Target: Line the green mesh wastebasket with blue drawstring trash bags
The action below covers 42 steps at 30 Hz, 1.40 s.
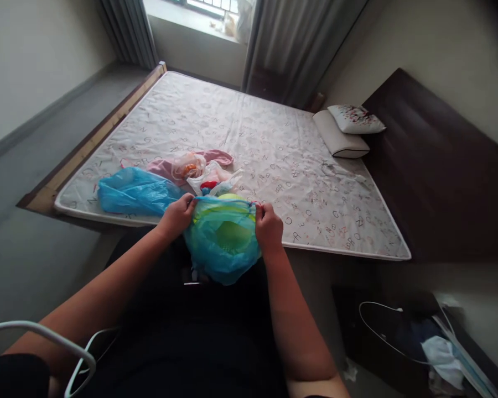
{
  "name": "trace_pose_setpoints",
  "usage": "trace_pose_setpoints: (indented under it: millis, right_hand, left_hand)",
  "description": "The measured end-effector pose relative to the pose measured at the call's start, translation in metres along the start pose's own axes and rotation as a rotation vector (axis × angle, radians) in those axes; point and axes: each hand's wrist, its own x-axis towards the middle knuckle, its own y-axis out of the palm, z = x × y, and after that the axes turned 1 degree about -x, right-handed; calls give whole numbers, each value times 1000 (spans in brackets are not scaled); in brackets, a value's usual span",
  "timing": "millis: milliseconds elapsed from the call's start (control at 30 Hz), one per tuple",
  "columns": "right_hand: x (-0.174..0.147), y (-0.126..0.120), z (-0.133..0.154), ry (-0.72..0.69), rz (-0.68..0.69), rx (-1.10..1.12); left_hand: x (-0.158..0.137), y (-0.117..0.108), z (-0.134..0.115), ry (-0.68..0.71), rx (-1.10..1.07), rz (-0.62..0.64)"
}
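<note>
Between my two hands hangs a blue plastic drawstring bag (222,268). A green item with small holes (233,235), its kind unclear, shows through the thin film and pokes up slightly at the mouth. My left hand (177,215) pinches the bag's rim at one side. On the other side, my right hand (269,225) is closed on the rim near the drawstring. Just beyond, on the mattress (299,166), lie a larger blue plastic bag (136,190), white plastic bags (228,176) with red and orange things inside, and a pink cloth (219,156).
Two pillows (340,132) rest near the dark headboard (431,166). A wooden bed rail (103,132) runs along the left. At lower right, a dark nightstand (357,331) carries a white cable and crumpled white material (442,354). Another white cable (45,330) loops by my left arm.
</note>
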Motion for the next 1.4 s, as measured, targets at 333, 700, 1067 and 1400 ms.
trace_pose_setpoints:
  millis: [333,700,1067,1400]
  right_hand:
    - [31,48,-60,335,284,719]
    - [-29,75,-103,599,285,1307]
    - [-45,53,-50,644,95,1213]
    - [-50,80,-35,775,96,1291]
  left_hand:
    - [-1,40,51,-254,-361,51]
    - [-56,76,55,-689,-915,118]
    - [-73,53,46,-766,-1263,-18]
    - [-69,45,34,-751,-1126,30]
